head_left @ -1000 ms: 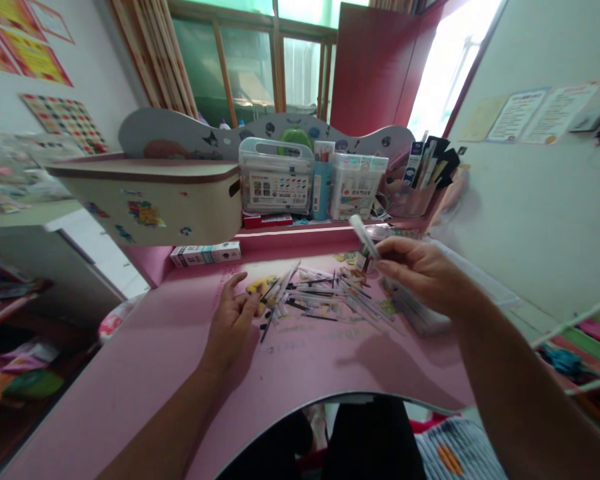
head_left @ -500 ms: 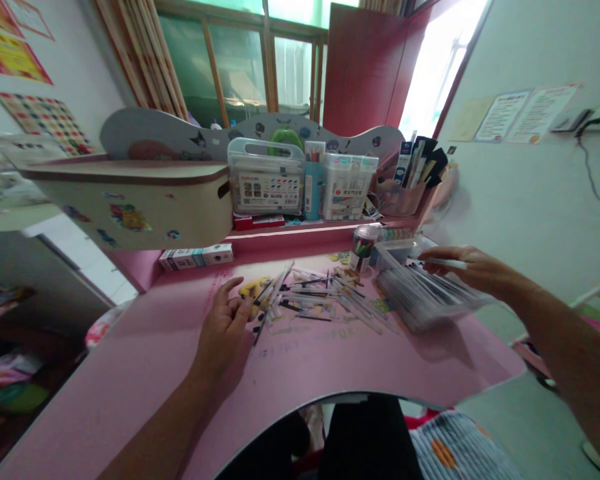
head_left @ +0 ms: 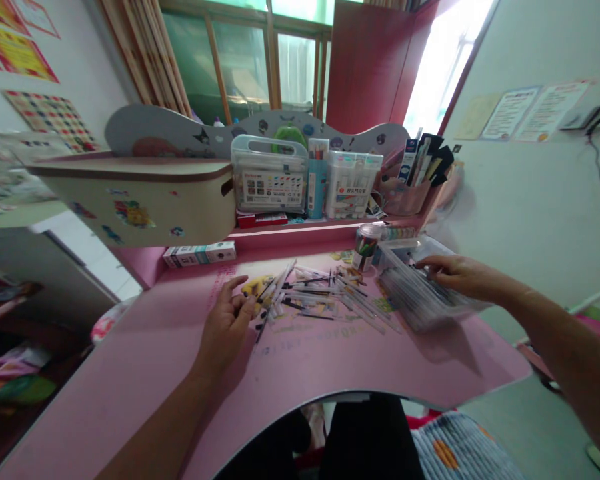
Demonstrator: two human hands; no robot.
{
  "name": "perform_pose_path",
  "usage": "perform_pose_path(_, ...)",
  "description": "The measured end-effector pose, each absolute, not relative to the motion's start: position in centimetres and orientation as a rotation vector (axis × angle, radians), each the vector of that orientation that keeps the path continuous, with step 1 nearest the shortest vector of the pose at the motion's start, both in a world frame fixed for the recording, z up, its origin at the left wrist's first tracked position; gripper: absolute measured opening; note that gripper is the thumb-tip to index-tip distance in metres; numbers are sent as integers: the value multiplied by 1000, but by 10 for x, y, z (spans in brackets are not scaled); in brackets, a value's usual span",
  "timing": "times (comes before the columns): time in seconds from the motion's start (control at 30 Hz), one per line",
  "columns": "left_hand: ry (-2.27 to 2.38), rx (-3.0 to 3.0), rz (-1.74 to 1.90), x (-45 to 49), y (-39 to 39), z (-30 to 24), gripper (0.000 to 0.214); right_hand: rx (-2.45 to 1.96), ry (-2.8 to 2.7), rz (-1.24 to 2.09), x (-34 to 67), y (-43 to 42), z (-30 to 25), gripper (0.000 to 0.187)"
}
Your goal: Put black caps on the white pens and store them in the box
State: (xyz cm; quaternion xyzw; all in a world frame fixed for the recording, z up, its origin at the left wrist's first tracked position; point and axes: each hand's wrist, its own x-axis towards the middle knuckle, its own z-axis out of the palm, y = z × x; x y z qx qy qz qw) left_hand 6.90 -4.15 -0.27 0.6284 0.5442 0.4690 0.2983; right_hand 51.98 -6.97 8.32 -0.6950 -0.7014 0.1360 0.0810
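My left hand rests at the left edge of a loose pile of thin pens or refills on the pink desk. Its index finger is stretched out, the other fingers are loosely bent, and nothing shows in its grasp. My right hand reaches over a clear plastic box filled with long thin sticks like those in the pile. The fingers of this hand are pinched together low at the box's opening. What they hold, if anything, is hidden among the contents.
Behind the box stands a clear lidded jar of coloured pieces. A long carton lies at the back left. The shelf carries a cream bin, a clear marker case, a blue pencil tube and a white marker box.
My right hand has moved down and slightly left into the box's opening. The white stick it held above the box no longer shows. The left hand stays by the pile.
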Motion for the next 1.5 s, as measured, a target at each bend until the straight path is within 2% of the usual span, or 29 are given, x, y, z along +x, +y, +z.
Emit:
perform_pose_path(0.33, 1443, 1703, 1232, 65, -37, -9, 46, -2074, -2082, 402, 511, -59, 78, 62)
perform_pose_path(0.57, 1432, 1578, 1376, 59, -31, -9, 44, -2065, -2255, 219, 507, -57, 75, 31)
perform_pose_path(0.73, 1547, 1386, 1589, 52, -24, -4, 33, -2027, -1954, -179, 465, -76, 109, 25)
perform_pose_path(0.87, 1639, 1344, 1647, 46, -17, -4, 31, -1661, -1910, -139, 403, -89, 120, 27)
perform_pose_path(1.0, 1770, 1613, 1406, 38, -9, -12, 27, -1404, -2171, 86, 340, -77, 93, 25)
perform_pose_path(1.13, 1789, 1922, 1150, 35, -5, -20, 24, -1496, -2347, 144, 296, -50, 54, 22)
perform_pose_path(1.3, 1793, 2033, 1093, 38, -5, -23, 26, -1572, -2656, 257, 269, -24, 26, 21)
perform_pose_path(1.5, 1809, 2052, 1084, 40, -5, -24, 27, -1508, -2562, 150, 249, -3, 7, 32)
